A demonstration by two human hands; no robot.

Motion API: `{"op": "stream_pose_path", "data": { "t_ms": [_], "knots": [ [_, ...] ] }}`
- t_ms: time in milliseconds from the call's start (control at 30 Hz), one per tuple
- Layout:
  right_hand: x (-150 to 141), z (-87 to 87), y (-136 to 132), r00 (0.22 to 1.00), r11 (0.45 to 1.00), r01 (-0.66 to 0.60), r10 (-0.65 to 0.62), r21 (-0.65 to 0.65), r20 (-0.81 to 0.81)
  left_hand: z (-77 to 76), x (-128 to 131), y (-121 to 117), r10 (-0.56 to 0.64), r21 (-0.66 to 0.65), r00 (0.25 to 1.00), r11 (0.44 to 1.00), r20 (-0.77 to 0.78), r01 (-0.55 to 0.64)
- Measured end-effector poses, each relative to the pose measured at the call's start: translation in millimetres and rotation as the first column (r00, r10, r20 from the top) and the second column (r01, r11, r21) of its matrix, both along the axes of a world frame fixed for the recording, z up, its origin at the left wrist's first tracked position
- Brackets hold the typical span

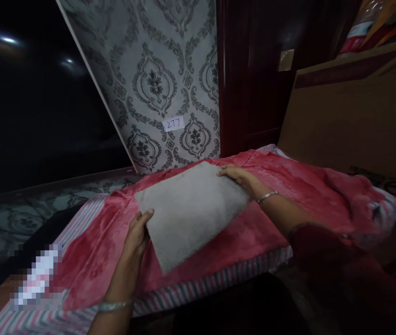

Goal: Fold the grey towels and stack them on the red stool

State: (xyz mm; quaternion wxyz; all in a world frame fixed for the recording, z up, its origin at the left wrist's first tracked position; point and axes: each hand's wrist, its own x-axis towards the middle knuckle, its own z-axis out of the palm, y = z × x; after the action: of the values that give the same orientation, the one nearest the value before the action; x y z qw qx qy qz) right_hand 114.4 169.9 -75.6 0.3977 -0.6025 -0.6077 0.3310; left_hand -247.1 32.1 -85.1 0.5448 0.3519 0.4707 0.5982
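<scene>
A folded grey towel (189, 211) lies flat on a pink plush blanket (288, 186) spread over a striped mattress. My left hand (138, 232) rests at the towel's near left edge, thumb on top and fingers curled at the edge. My right hand (240, 177) lies flat on the towel's far right corner, fingers stretched out and pressing down. Each wrist wears a silver bangle.
A patterned grey panel (156, 79) with a small "277" label (173, 123) leans behind the bed. A dark red wooden door (254, 74) stands to its right. A large cardboard sheet (354, 125) leans at the right. The striped mattress edge (215, 279) runs along the front.
</scene>
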Motion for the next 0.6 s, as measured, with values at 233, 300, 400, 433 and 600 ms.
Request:
{"op": "stream_pose_path", "data": {
  "t_ms": [233,300,400,433,600],
  "knots": [
    [-10.1,-3.7,21.6,0.915,0.997,-0.054,0.075,-0.062,0.397,-62.5,40.8,-57.8,-0.065,-0.154,0.985,0.984,0.161,0.090],
    [-18.2,-32.1,15.4,0.891,0.996,-0.028,0.064,-0.087,0.450,-80.3,42.5,-63.0,-0.113,-0.234,0.975,0.960,0.194,0.157],
    [-23.2,-62.3,8.3,0.853,0.998,0.003,0.032,-0.068,0.521,-95.0,28.1,-66.1,-0.137,-0.249,0.974,0.952,0.180,0.180],
    [-23.5,-65.9,7.9,0.841,0.999,0.007,0.019,-0.045,0.541,-97.0,21.0,-66.6,-0.104,-0.225,0.986,0.965,0.129,0.131],
    [-40.8,-55.0,17.1,0.788,0.987,-0.124,0.036,0.102,0.614,-85.3,12.4,-56.2,0.283,0.254,0.804,0.952,-0.522,-0.170]
  ]
}}
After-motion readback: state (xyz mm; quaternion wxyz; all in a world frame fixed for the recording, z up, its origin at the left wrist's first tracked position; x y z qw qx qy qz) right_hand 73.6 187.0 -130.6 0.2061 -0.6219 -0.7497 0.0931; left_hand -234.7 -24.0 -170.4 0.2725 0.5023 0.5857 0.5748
